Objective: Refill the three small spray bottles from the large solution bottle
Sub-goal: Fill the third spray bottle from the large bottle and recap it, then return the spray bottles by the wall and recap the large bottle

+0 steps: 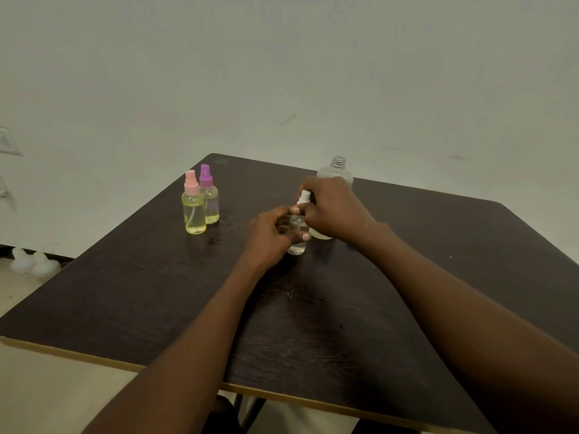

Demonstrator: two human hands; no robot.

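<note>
A small clear spray bottle (297,233) with a white spray top (304,197) stands on the dark table (156,292) at its middle. My left hand (271,236) grips the bottle's body. My right hand (332,208) pinches the white top from above. Right behind my right hand stands the large clear solution bottle (336,167), uncapped, its lower part hidden. At the left stand a pink-topped spray bottle (193,211) and a purple-topped spray bottle (209,195), both holding yellowish liquid with their tops on.
The table's far edge meets a pale wall. A small wet patch (213,239) lies near the pink-topped bottle. White objects (33,261) sit on the floor at the left.
</note>
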